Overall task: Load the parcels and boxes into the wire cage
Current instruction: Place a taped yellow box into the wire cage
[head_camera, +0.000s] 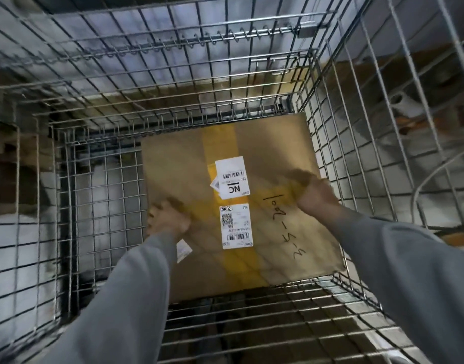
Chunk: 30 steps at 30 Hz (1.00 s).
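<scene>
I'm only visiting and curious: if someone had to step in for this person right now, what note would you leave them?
Left hand: on the box's left edge; grip unclear, blurred.
Right hand: on the box top near its right edge; grip unclear too.
Box: inside the cage, against the right wall, labels up; whether it is fully set down, I cannot tell.
Done: one box in.
Left: let go, fill the bare floor on the left. No other parcels in view.

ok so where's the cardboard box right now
In the head view the cardboard box sits low inside the wire cage, toward its right wall, with the left hand and right hand on its top.
</scene>
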Each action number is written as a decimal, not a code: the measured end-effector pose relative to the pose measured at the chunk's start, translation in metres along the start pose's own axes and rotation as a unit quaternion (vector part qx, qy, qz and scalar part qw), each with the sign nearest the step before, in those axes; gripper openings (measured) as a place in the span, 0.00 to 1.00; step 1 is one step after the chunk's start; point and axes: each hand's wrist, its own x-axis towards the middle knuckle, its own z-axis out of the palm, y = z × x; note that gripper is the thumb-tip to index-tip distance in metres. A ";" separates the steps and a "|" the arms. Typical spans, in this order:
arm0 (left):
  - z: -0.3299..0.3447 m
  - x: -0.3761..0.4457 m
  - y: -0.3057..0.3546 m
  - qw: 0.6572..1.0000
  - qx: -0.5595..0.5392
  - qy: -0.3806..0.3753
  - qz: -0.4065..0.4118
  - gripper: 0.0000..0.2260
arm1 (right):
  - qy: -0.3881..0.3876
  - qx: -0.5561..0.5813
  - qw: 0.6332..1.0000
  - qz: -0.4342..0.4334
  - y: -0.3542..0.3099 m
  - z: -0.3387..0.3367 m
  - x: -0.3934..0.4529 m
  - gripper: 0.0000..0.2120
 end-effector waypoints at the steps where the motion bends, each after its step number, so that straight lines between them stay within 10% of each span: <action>1: -0.001 0.002 -0.001 1.000 0.001 0.001 -0.001 0.30 | -0.001 -0.007 1.000 -0.003 0.001 0.002 0.000 0.31; 15: 0.002 0.010 -0.003 0.989 -0.128 0.040 -0.061 0.33 | -0.038 -0.043 0.998 -0.006 0.026 0.029 0.005 0.38; 30: -0.024 -0.080 0.058 0.980 -0.171 -0.059 0.084 0.28 | -0.002 0.000 1.000 -0.009 -0.027 -0.033 -0.052 0.28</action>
